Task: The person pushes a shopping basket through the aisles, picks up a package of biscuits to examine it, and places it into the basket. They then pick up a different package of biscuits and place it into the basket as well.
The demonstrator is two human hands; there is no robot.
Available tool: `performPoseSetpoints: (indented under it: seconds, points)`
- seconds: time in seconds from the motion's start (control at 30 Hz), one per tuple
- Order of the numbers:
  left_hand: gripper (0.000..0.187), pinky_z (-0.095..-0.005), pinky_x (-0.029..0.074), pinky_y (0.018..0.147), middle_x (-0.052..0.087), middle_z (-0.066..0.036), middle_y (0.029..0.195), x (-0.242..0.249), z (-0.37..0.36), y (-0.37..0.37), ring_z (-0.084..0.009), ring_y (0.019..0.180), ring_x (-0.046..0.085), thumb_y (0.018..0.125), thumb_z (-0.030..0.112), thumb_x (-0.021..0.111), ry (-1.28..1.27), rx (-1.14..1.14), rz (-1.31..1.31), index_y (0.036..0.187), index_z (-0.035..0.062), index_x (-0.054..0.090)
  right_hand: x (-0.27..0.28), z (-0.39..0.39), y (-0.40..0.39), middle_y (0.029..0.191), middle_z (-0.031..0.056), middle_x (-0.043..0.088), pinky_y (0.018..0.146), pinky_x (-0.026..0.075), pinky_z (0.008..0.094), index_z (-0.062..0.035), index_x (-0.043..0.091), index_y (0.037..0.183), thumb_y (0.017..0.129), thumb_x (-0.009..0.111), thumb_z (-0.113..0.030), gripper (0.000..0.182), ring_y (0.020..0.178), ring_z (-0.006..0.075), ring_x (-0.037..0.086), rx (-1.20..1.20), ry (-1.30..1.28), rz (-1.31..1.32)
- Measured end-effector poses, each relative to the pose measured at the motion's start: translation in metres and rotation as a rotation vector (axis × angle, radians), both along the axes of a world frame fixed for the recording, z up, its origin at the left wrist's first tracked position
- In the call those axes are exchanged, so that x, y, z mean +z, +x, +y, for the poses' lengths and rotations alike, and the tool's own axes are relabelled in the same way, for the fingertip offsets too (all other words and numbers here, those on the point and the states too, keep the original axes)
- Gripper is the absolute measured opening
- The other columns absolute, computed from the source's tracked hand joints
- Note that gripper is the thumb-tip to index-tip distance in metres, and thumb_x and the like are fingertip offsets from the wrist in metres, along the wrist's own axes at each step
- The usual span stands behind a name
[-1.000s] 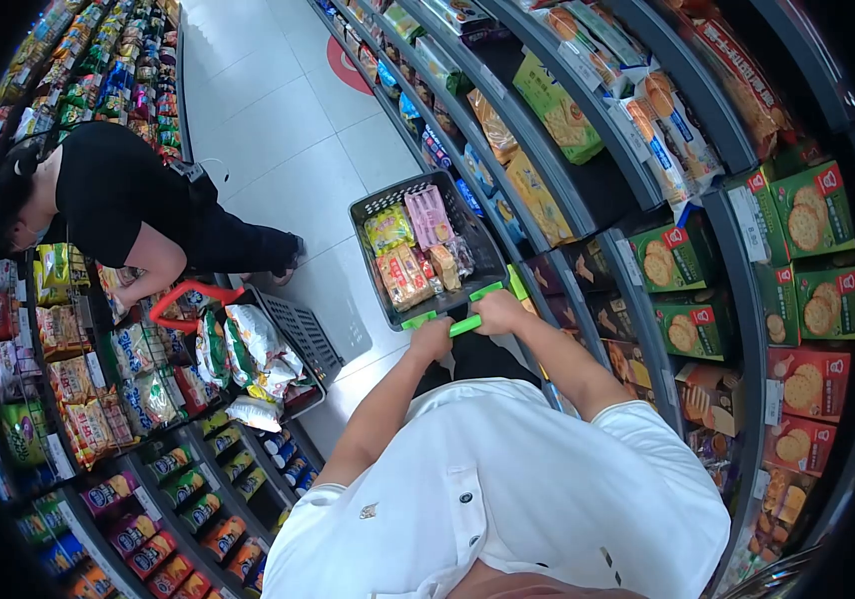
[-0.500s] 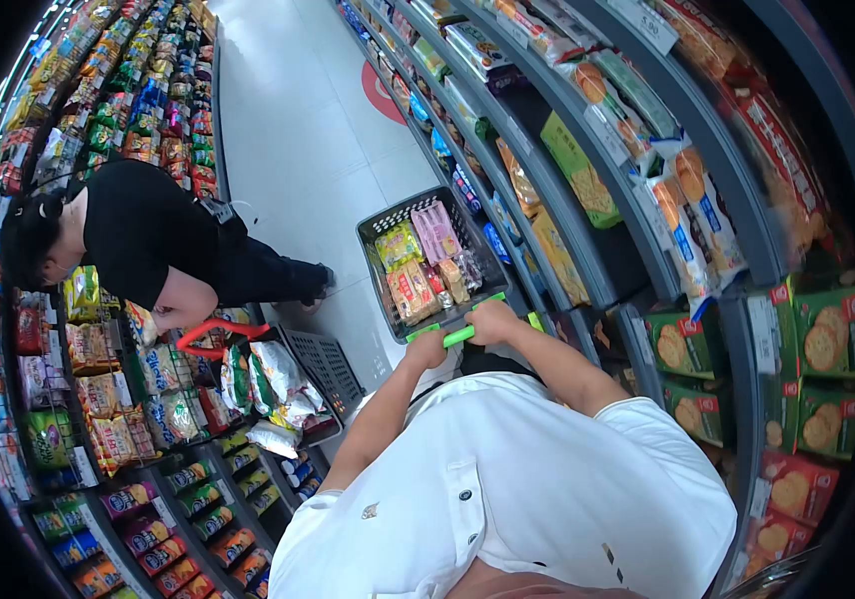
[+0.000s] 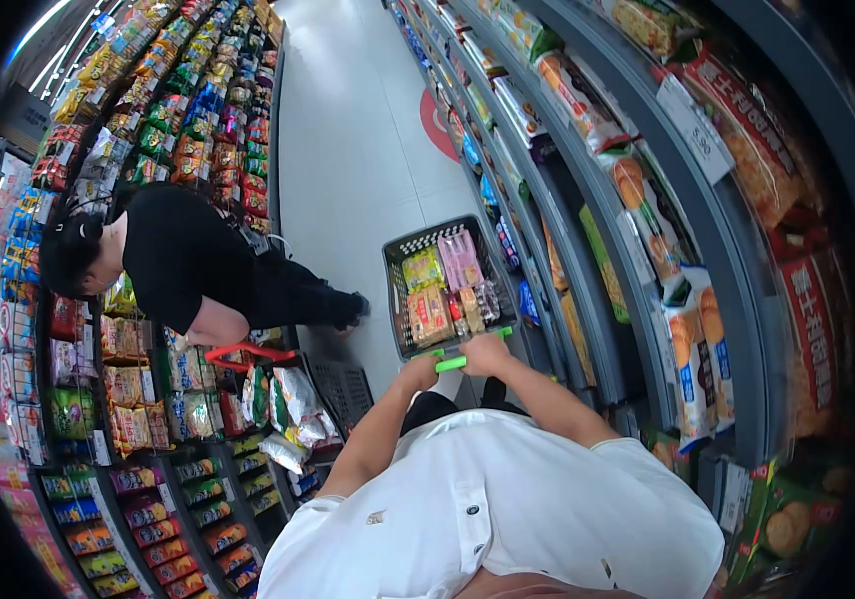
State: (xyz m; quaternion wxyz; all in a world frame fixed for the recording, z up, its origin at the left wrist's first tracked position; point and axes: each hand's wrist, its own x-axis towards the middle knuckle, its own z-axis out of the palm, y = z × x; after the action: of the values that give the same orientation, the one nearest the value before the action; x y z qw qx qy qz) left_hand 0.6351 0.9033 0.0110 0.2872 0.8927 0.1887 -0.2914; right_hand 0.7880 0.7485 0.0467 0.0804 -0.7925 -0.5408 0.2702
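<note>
Both of my hands grip the green handle (image 3: 450, 364) of a dark shopping cart (image 3: 397, 298). My left hand (image 3: 419, 372) is wrapped round its left part, and my right hand (image 3: 486, 353) closes round it further right. Inside the cart basket lie a yellow-green packet (image 3: 423, 269), a pink packet (image 3: 460, 259), an orange-brown packet of biscuits (image 3: 429, 315) and several smaller packs beside it.
A person in black (image 3: 183, 255) leans toward the left snack shelves beside another cart with a red handle (image 3: 248, 353), loaded with bags. Shelves of biscuits (image 3: 692, 354) run close along my right. Pale floor tiles (image 3: 343, 110) stretch ahead between the shelves.
The shelves on the right have slid nearer and back past me, and the view has shifted so the other person appears further right. My hands stay on the cart handle.
</note>
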Motion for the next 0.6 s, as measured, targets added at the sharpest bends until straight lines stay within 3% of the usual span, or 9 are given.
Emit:
performPoseSetpoints:
  seconds: [0.13,0.2,0.37,0.6]
  points:
    - [0.036,-0.0466,0.053,0.085,0.070,-0.018,0.106,-0.010,0.021,0.012,-0.0370,0.102,0.066,0.076,0.008,0.055,-0.001,-0.022,0.005,0.108,0.0143,0.070,0.008,0.018,0.016,0.077,0.0168,0.071,0.072,0.056,0.0493,-0.0123,0.074,0.085,0.072,0.071,-0.040,0.030,0.076,0.0365,0.070,0.003,0.032,0.011]
    - [0.037,-0.0463,0.053,0.085,0.070,-0.018,0.106,-0.007,0.031,0.019,-0.0368,0.102,0.066,0.077,0.009,0.053,-0.032,-0.008,-0.002,0.109,0.0150,0.070,0.014,0.031,0.024,0.088,0.0165,0.073,0.077,0.057,0.0477,-0.0110,0.075,0.093,0.074,0.069,-0.039,0.034,0.084,0.0347,0.071,0.038,-0.074,0.040]
    - [0.041,-0.0464,0.054,0.085,0.071,-0.017,0.105,-0.011,0.058,0.040,-0.0361,0.099,0.068,0.077,0.009,0.054,-0.009,-0.030,-0.031,0.114,0.0162,0.069,0.002,0.058,0.044,0.078,0.0182,0.070,0.070,0.056,0.0491,-0.0114,0.073,0.086,0.071,0.070,-0.042,0.034,0.075,0.0375,0.070,0.031,0.000,-0.002]
    - [0.034,-0.0470,0.054,0.085,0.071,-0.017,0.105,0.003,0.101,0.075,-0.0359,0.099,0.068,0.082,0.016,0.058,-0.014,-0.050,-0.069,0.115,0.0155,0.067,0.001,0.105,0.074,0.084,0.0176,0.071,0.073,0.055,0.0506,-0.0127,0.073,0.087,0.072,0.068,-0.047,0.037,0.080,0.0376,0.070,0.010,-0.052,-0.050]
